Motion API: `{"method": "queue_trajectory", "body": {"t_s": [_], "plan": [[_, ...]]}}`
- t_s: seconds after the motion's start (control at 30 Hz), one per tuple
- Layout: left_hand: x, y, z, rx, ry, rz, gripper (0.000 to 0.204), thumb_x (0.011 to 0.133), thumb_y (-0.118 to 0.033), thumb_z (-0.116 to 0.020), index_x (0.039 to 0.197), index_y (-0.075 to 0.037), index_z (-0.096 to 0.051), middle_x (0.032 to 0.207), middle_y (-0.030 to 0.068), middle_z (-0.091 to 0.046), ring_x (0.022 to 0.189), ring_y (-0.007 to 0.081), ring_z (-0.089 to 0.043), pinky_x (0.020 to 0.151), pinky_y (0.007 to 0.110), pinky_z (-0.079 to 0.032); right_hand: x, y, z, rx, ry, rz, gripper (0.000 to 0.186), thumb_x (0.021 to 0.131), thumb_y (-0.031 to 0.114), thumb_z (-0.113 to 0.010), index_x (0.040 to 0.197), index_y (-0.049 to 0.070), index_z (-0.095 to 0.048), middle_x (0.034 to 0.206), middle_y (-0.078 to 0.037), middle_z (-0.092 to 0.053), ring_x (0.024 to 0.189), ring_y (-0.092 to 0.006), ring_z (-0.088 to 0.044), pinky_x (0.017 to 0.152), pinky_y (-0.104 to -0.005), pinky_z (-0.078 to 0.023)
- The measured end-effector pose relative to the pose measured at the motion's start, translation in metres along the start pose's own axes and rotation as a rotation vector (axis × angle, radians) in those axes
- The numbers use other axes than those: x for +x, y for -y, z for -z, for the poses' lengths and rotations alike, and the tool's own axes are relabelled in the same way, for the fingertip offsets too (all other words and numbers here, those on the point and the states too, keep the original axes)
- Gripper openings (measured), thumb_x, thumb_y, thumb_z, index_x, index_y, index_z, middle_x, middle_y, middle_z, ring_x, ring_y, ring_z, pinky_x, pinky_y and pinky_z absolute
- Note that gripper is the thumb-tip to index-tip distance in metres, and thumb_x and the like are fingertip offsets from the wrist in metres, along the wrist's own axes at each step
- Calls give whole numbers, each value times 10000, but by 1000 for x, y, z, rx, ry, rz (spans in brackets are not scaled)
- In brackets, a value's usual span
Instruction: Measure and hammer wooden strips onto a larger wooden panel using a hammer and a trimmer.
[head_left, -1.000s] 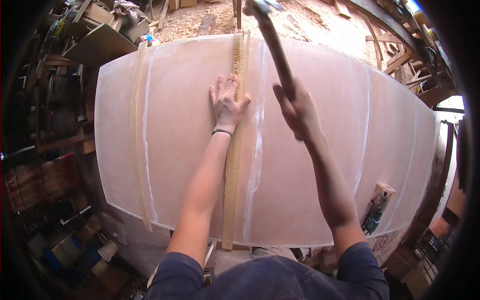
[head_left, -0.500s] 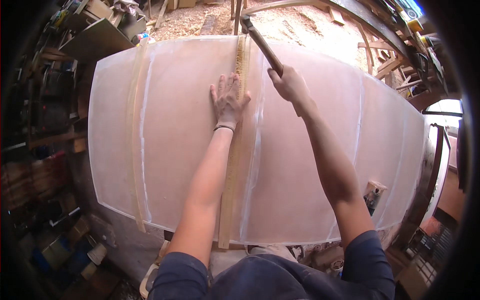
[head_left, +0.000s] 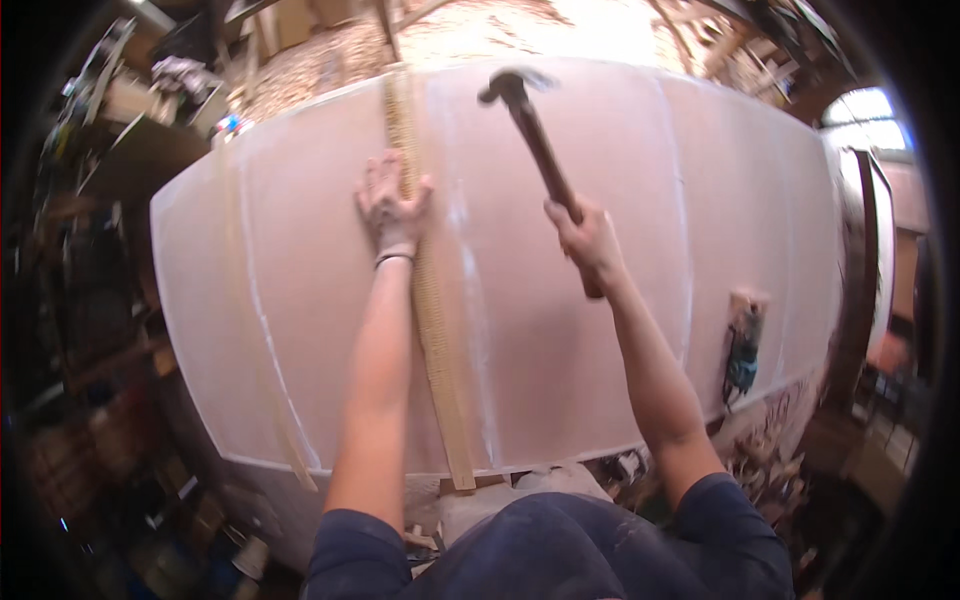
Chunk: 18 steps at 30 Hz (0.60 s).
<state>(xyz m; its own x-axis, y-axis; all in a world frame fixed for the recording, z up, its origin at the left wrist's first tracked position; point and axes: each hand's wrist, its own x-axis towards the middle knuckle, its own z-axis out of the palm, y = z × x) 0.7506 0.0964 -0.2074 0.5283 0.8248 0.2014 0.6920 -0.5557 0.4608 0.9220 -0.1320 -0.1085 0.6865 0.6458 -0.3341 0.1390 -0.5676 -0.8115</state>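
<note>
A broad, pale pinkish panel [head_left: 320, 300] lies in front of me, crossed by whitish lines. Along its middle runs a narrow wooden strip [head_left: 436, 350] with a close row of marks or notches. My left hand [head_left: 393, 212] rests on the strip and the panel just left of it, fingers spread, a dark band at the wrist. To the right of the strip, my right hand [head_left: 590, 243] grips the handle of a claw hammer [head_left: 542, 150]. The hammer is held above the panel, its head pointing away from me, slightly blurred. Any nails are too small to make out.
A second pale strip [head_left: 243, 280] crosses the panel's left part. On the right part sits a green and black power tool [head_left: 742, 355] with a wooden-looking base. Wood shavings [head_left: 480, 45] cover the ground beyond the far edge. Dark clutter lines the left side.
My right hand has moved the hammer away from the strip's far end, to the right and back toward me. My left hand stays on the strip. The whole view has shifted.
</note>
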Motion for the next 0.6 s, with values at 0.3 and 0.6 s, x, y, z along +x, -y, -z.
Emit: {"method": "queue_trajectory", "body": {"t_s": [0.3,0.6], "plan": [[4,8,1,3,59,-57,746,848,-576,-587,1424,-115,-475,1488,85,-440,1433,298,-293,1183,489,-132,-273,-138,93,357,-79,-708,390,931,389,-628,799,55,-476,574,-21,-493,448,-124,-520,393,-286,-430],[23,122,60,92,282,-314,871,925,-639,-456,1525,-50,-232,1592,145,-213,1466,335,-187,1174,493,-164,-314,-106,-34,74,-106,-314,532,825,431,-694,1134,12,-582,809,-183,-667,715,-320,-667,664,-422,-529]]}}
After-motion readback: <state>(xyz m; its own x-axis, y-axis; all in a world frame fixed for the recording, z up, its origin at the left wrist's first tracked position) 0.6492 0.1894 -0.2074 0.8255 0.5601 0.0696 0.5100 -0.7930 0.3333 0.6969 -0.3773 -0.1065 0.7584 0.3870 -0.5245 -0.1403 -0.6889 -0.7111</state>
